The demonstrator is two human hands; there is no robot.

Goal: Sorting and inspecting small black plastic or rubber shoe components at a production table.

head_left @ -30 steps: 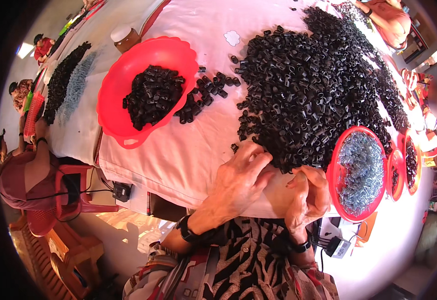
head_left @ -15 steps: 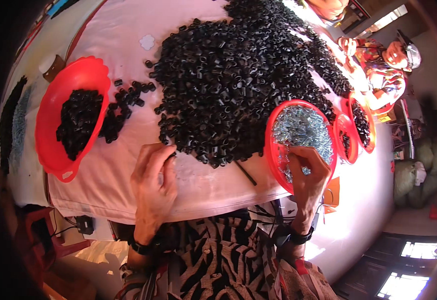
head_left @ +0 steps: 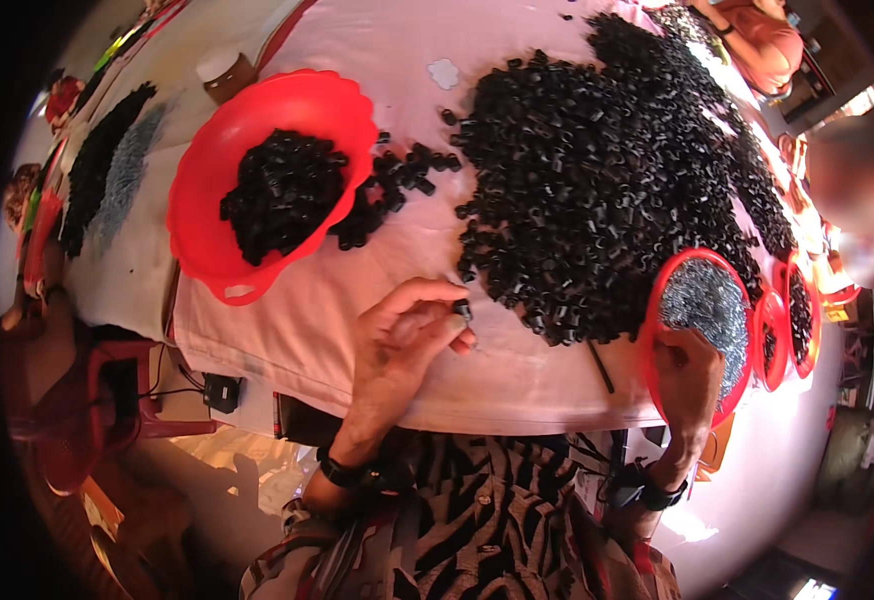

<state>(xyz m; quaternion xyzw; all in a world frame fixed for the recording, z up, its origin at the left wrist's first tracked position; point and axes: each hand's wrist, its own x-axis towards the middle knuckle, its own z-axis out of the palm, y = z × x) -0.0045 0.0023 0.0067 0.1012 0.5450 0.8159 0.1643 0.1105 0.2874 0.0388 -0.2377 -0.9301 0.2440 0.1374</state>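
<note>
Leftward, red chair (head_left: 144, 375); black pieces (head_left: 597, 180) atop pink cloth (head_left: 287, 340).

The left hand (head_left: 405, 335) is angled inward, thumb and finger pinched, while the right hand (head_left: 689, 368) has curled fingers.

Tablecloth (head_left: 287, 345) is matt, softly creased fabric. Scalloped basin (head_left: 200, 195) looks like smooth, kinda shiny plastic. Black tubular pieces (head_left: 597, 180): hard plastic, slight gloss. Bowl (head_left: 650, 345) by the tabletop's near edge: plastic, holding metallic-looking silvery bits (head_left: 707, 300).

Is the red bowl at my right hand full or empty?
Not empty: silvery pieces cover much of the bowl; how deep they lie, I cannot tell.
</note>
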